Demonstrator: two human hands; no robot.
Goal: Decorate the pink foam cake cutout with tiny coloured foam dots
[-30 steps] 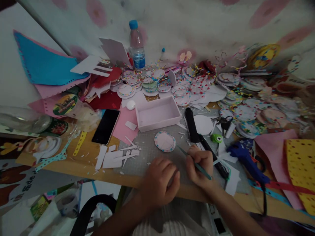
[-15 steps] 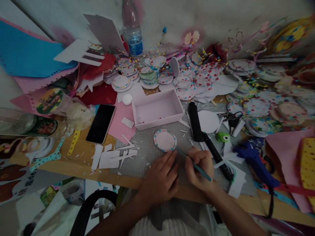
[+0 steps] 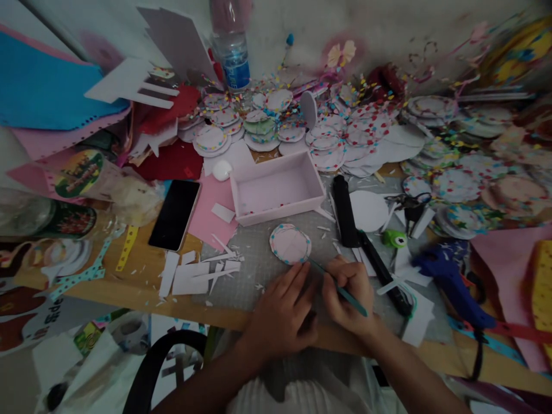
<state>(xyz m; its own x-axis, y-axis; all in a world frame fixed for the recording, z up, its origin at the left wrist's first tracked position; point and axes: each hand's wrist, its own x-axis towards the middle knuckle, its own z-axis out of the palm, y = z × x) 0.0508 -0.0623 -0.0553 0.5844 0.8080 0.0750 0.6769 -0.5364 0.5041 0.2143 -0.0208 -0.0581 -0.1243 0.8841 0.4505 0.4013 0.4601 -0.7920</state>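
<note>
A round white paper disc (image 3: 290, 244) edged with small blue and red dots lies on the grey cutting mat (image 3: 241, 282). My left hand (image 3: 282, 307) rests flat just in front of it, fingers stretched out and the fingertips at the disc's near edge. Pinched in my right hand (image 3: 348, 293) is a slim, pointed teal tool (image 3: 353, 301), whose exact kind I cannot make out. Its tip points left and reaches the disc's lower right edge. Behind the disc stands an open pale pink box (image 3: 278, 195) with a few tiny red bits inside.
Stacks of decorated paper discs (image 3: 366, 129) fill the back. To the right lie a black cutter-like tool (image 3: 345, 213), a green punch (image 3: 394, 238) and a blue glue gun (image 3: 457, 282). A phone (image 3: 175, 215) and paper scraps (image 3: 192, 279) lie left; a bottle (image 3: 235, 60) stands behind.
The teal tool's tip has come slightly left, up to the disc's edge. My left hand stays by the disc. The whole view has shifted a little.
</note>
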